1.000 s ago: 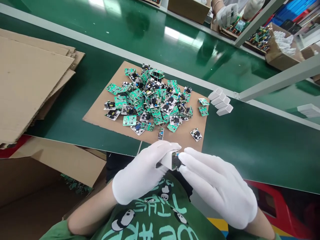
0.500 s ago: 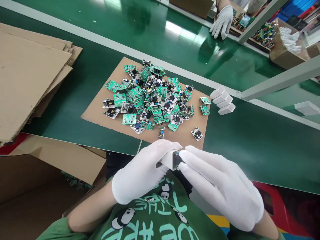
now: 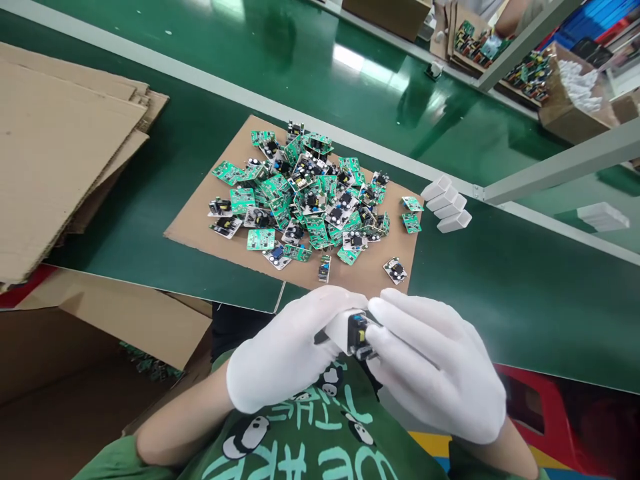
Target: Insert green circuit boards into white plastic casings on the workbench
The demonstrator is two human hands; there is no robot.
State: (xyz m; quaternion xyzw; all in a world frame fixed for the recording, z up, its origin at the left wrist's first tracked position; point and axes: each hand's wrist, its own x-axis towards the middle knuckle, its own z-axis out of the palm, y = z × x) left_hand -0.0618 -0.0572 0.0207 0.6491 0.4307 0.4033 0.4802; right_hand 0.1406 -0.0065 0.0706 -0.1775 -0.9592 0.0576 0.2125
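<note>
Light glares white on the far glossy green tabletop [image 3: 225, 53]; inside the open brown cardboard box [image 3: 140, 320], near left, shadow pools. My left hand [image 3: 285, 353] and right hand [image 3: 435, 363], in white fabric gloves, look bright.

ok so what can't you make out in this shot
Head view, throughout:
Much of the white case: hidden by the left hand.
Part of the held circuit board: behind the case and right hand.
Lower boards in the pile: covered by upper ones.
Co-worker: mostly cut off by the top edge.
</note>
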